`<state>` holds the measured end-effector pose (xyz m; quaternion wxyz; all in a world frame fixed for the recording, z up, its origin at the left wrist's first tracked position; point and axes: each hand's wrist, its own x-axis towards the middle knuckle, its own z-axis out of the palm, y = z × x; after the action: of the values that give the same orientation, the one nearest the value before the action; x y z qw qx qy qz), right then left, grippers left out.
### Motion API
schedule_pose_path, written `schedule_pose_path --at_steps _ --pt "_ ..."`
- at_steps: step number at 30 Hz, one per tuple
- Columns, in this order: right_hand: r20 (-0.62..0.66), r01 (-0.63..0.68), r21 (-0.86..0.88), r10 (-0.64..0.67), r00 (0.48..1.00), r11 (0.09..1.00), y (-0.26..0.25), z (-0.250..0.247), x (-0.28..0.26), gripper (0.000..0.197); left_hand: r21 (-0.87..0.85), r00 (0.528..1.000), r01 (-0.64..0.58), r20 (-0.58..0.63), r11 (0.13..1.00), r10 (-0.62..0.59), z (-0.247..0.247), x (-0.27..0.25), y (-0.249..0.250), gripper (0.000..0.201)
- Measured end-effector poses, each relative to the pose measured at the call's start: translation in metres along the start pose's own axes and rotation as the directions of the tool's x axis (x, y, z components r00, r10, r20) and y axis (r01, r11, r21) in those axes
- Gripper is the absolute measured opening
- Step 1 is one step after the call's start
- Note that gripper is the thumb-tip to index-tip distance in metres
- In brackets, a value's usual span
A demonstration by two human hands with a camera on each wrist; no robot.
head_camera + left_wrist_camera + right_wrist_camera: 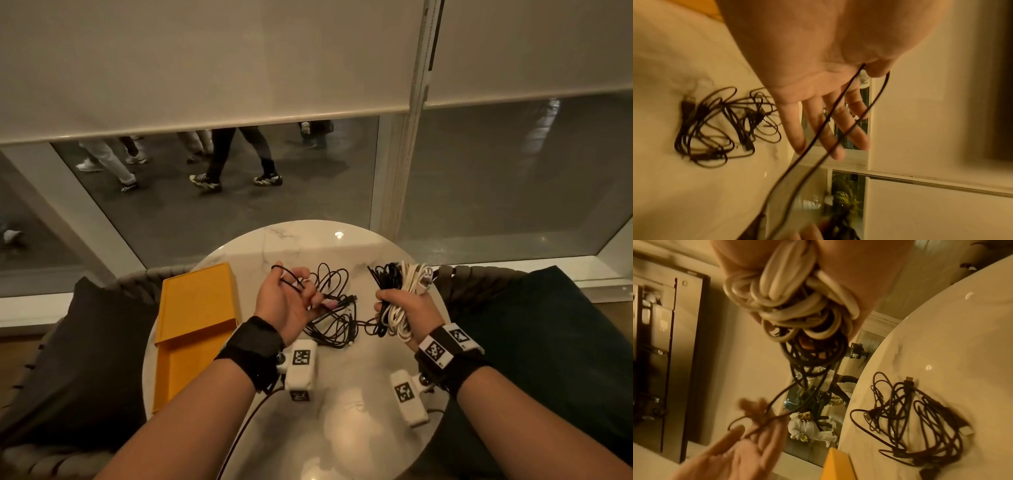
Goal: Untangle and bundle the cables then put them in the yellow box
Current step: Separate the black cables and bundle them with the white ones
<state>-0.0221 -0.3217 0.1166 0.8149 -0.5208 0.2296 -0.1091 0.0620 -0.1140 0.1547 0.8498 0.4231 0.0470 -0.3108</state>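
My left hand (291, 298) is raised palm-up over the round marble table (342, 428). A thin black cable (838, 113) is hooked round its thumb and runs across the fingers (818, 126), which are nearly straight. That cable leads over to my right hand (404, 305), which grips a coiled bundle of white and black cables (400, 284), close up in the right wrist view (797, 296). Between the hands, a loose tangle of black cables (337, 318) with USB plugs lies on the table. The open yellow box (195, 325) sits at the table's left edge.
Dark cushions flank the table on woven seats, one on the left (68, 359) and one on the right (531, 342). Beyond the table's far edge is a glass window under roller blinds (205, 68), with people walking outside.
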Motion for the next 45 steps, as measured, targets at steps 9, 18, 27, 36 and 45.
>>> schedule_pose_path --at_steps 9,18,27,36,45 --pt "0.122 0.121 0.020 -0.123 0.985 0.992 -0.010 0.019 -0.015 0.015 0.318 1.000 -0.015 -0.012 0.948 0.020 0.026 0.007 -0.025 0.063" --pt "0.126 0.210 -0.073 -0.199 0.972 0.975 -0.013 0.040 -0.024 0.021 0.668 0.981 -0.179 0.069 0.722 0.180 0.054 0.004 -0.042 0.038" --pt "0.167 0.286 -0.203 -0.255 0.953 0.936 -0.005 0.050 -0.024 0.034 0.630 0.983 -0.133 -0.017 0.765 0.185 0.057 0.013 -0.048 0.055" --pt "0.197 0.230 -0.201 -0.191 0.962 0.952 -0.007 0.050 -0.021 0.042 0.531 0.993 -0.107 0.017 0.840 0.116 0.060 0.012 -0.045 0.048" --pt "0.241 0.228 -0.196 -0.178 0.954 0.954 -0.008 0.038 -0.013 0.037 0.593 0.991 -0.136 0.091 0.794 0.102 0.048 0.014 -0.057 0.040"
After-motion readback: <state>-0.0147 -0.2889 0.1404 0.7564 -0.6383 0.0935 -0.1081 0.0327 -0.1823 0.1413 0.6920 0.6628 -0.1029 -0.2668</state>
